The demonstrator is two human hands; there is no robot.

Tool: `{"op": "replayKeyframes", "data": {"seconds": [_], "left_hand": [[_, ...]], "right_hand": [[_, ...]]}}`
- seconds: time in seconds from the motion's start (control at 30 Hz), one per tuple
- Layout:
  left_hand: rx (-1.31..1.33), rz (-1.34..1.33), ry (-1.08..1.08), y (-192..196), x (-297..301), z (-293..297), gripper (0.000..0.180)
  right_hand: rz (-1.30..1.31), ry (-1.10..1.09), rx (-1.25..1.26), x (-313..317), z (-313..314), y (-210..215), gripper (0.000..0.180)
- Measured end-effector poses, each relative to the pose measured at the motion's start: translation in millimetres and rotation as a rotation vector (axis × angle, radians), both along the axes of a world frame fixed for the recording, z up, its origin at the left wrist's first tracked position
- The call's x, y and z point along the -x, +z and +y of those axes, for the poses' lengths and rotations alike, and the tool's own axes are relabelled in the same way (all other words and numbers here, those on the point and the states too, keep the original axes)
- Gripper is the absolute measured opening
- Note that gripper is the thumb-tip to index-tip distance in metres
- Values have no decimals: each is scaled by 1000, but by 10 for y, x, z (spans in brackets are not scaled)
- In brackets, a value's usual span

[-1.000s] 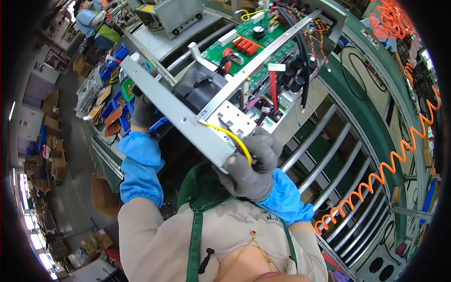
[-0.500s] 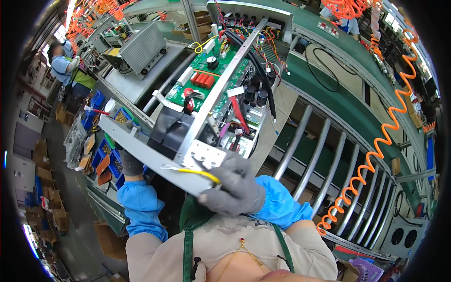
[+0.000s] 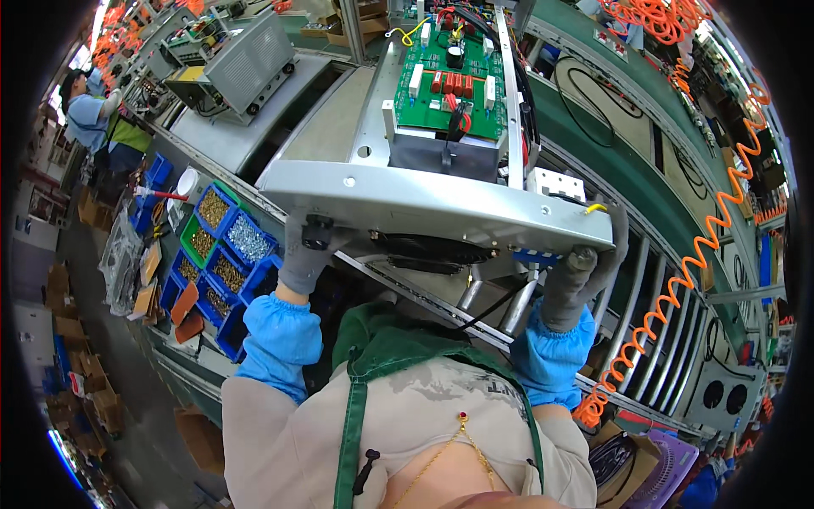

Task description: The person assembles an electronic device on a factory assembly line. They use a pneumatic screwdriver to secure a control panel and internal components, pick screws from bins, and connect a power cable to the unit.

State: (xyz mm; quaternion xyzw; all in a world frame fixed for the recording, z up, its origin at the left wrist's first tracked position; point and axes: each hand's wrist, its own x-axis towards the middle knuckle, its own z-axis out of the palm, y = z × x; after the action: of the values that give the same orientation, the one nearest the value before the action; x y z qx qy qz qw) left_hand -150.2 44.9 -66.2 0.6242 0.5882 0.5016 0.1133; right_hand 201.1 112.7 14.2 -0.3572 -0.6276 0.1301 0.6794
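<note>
An open metal chassis (image 3: 339,191) is in front of me, its grey end panel facing my body. A green circuit board (image 3: 462,119) with red and white parts lies inside it, crossed by a metal bar (image 3: 512,102). A black round fan (image 3: 437,248) shows on the panel's near face. My left hand (image 3: 303,257), grey-gloved, is closed around the panel's left part beside a black knob-like part (image 3: 318,231); some fingers are hidden. My right hand (image 3: 581,276), also gloved, grips the panel's right corner, near a white breaker-like block (image 3: 555,183) and a yellow wire end (image 3: 596,208).
Blue and green bins (image 3: 227,271) of small hardware stand at left, near a white tub (image 3: 191,182). Metal rollers (image 3: 623,301) run to the right, under a coiled orange hose (image 3: 678,280). Another chassis (image 3: 242,72) stands far left; a person (image 3: 89,114) is beyond it.
The chassis has swung counterclockwise and shifted right, its end panel now nearly crosswise before me. My right hand moved right and up with the panel's corner; my left hand also moved right.
</note>
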Motion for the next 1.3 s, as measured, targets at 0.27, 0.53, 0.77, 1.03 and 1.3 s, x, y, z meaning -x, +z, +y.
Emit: {"op": "replayKeyframes", "data": {"seconds": [0.27, 0.53, 0.77, 1.03, 1.3], "left_hand": [[-109, -212, -69, 11, -230, -98, 66], [267, -407, -312, 389, -312, -260, 56], [665, -589, 28, -756, 1153, 514, 66], [1197, 181, 467, -2105, 2553, 1221, 69], [1405, 178, 345, -2249, 2937, 1393, 57]], "right_hand": [[23, -130, 41, -7, 12, -28, 85], [-61, -129, 94, -314, -43, 1, 77], [73, -299, 209, -605, -185, 33, 72], [269, -233, 477, -755, -651, 310, 62], [401, -303, 534, -495, -655, 412, 57]]}}
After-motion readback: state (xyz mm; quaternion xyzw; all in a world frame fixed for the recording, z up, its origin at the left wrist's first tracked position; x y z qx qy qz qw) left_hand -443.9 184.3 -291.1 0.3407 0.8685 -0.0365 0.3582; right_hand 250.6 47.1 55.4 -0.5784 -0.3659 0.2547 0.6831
